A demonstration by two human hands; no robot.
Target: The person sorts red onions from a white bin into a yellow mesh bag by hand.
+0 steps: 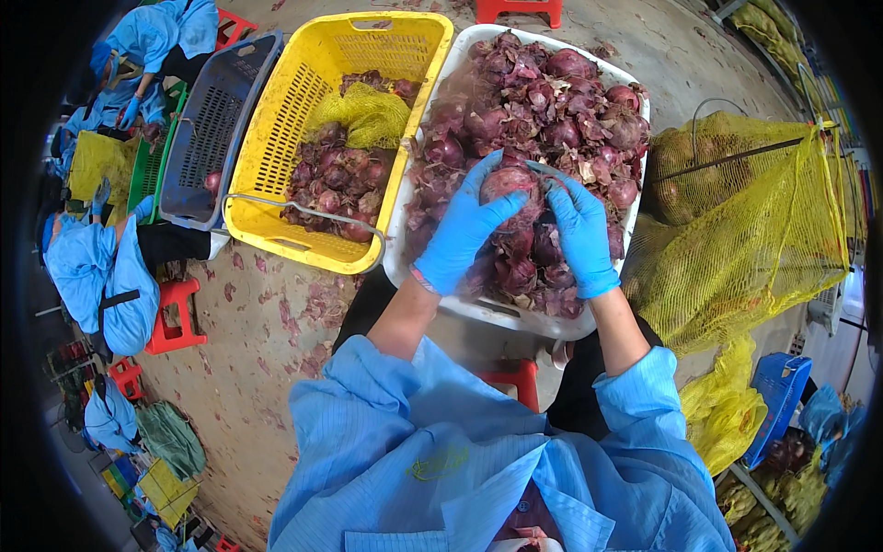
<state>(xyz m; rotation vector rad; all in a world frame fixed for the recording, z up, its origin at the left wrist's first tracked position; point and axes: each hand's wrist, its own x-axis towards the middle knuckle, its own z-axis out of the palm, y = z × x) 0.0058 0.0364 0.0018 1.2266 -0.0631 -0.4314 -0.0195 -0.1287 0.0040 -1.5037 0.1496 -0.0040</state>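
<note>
Both my hands wear blue gloves and meet over a white tub [552, 319] heaped with red onions [563, 129] and loose papery skins. Between them is one large red onion [511, 184]. My left hand [471, 221] wraps round its left side, with the thumb across its front. On its right side, my right hand [579, 225] has its thumb and fingertips closed against the onion. Part of the onion is covered by my fingers.
Left of the tub stands a yellow crate [262, 138] with onions and a yellow net bag [363, 115]. Beyond it are a grey-blue crate [204, 138] and seated co-workers in blue [101, 271]. Full yellow mesh sacks [736, 221] stand right. Red stools [175, 317] and skins dot the floor.
</note>
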